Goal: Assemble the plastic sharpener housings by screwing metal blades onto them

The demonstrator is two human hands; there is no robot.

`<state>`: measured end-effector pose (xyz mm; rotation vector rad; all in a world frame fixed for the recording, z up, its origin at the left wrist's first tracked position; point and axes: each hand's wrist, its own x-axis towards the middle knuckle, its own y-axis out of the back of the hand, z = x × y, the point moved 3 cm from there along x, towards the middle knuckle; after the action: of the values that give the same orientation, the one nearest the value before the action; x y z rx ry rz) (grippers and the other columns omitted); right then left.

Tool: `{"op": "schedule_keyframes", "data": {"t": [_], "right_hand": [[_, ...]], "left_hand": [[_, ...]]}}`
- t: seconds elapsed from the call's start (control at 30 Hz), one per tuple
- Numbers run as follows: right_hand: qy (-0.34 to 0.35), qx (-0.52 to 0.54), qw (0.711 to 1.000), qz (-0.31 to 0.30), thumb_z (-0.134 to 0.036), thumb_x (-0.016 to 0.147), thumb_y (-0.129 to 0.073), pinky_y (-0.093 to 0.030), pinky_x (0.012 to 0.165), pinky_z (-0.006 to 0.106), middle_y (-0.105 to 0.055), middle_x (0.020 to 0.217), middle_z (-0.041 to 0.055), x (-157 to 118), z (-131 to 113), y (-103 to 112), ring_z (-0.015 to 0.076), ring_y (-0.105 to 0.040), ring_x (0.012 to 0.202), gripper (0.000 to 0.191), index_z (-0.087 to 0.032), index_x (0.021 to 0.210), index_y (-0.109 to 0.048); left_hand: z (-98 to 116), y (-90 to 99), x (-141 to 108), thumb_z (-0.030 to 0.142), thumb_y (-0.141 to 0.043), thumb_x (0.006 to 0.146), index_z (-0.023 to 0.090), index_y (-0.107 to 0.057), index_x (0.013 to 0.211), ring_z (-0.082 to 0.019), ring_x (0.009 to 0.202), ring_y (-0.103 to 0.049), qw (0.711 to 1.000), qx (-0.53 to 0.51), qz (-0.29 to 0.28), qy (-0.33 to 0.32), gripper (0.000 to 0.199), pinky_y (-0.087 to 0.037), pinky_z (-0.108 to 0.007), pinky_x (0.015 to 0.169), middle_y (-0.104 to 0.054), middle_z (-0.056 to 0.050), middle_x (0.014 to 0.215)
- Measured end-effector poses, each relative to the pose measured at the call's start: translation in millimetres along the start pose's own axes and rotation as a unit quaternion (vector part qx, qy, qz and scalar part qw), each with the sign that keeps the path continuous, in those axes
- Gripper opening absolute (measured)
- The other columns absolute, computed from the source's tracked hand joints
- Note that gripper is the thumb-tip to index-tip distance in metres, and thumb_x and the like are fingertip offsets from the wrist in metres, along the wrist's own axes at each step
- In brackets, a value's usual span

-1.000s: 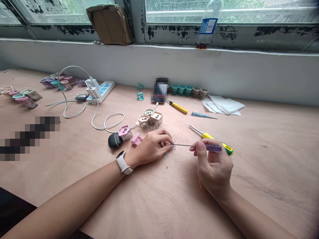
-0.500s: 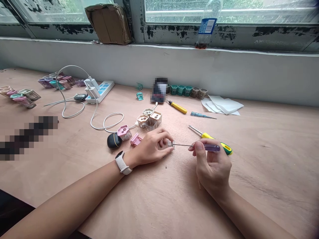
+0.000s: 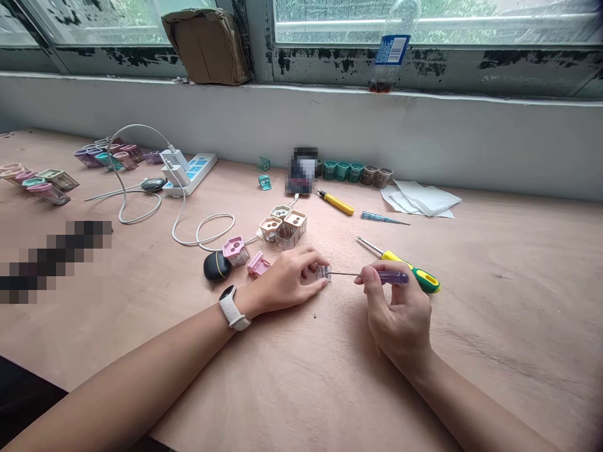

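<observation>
Pinkish wood tops the bench, where a small clear piece rests near the middle. I judge it light, stiff, slick and perhaps brittle, best pinched by its sides. My left grip, thumb and index part-way closed, holds it; my right grip wraps a purple-handled screwdriver, its tip at the piece. Nearby lie a tiny metal bit and a pink sharpener.

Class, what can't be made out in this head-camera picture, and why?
In the head view:
1. Clear plastic piece: partly covered by the left hand.
2. Purple-handled screwdriver: its tip is too small to judge contact.
3. Speck on the table: too small to identify.
4. Plastic bottle: top cut off by the upper edge.
</observation>
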<state>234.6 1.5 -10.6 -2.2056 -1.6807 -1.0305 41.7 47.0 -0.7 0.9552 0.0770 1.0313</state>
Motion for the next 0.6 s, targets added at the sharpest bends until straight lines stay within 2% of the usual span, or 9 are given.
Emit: {"op": "schedule_keyframes", "data": {"t": [0.13,0.3,0.6], "right_hand": [[0.010,-0.009,1.000,-0.005,-0.021,0.097,-0.064,-0.055,0.074,0.028,-0.066,0.087,0.0006,0.0,-0.7,-0.8,0.0123,-0.066,0.079,0.004,-0.019,0.099,-0.061],[0.023,-0.028,0.999,-0.010,-0.020,0.096,-0.066,-0.055,0.075,0.029,-0.067,0.087,0.0013,-0.9,-1.8,-0.2,0.0120,-0.066,0.078,0.005,-0.019,0.099,-0.061],[0.019,-0.034,0.999,-0.009,-0.022,0.094,-0.069,-0.058,0.075,0.030,-0.069,0.085,0.0017,-1.5,-3.1,0.8,0.0132,-0.069,0.075,0.007,-0.019,0.097,-0.064]], "left_hand": [[-1.6,-0.4,0.6,0.019,-0.072,0.089,0.016,-0.070,0.111,-0.014,0.078,-0.060,1.000,0.003,-0.002,-0.001,0.022,-0.052,-0.027,0.072,-0.067,-0.005,0.096],[-2.4,-1.3,0.6,0.018,-0.073,0.088,0.015,-0.071,0.113,-0.014,0.083,-0.062,1.000,0.005,0.004,-0.010,0.025,-0.053,-0.027,0.075,-0.067,-0.007,0.101],[-3.6,-0.8,-2.5,0.011,-0.071,0.088,0.014,-0.070,0.114,-0.014,0.085,-0.064,0.996,0.024,0.052,-0.066,0.026,-0.056,-0.026,0.075,-0.066,-0.008,0.104]]}}
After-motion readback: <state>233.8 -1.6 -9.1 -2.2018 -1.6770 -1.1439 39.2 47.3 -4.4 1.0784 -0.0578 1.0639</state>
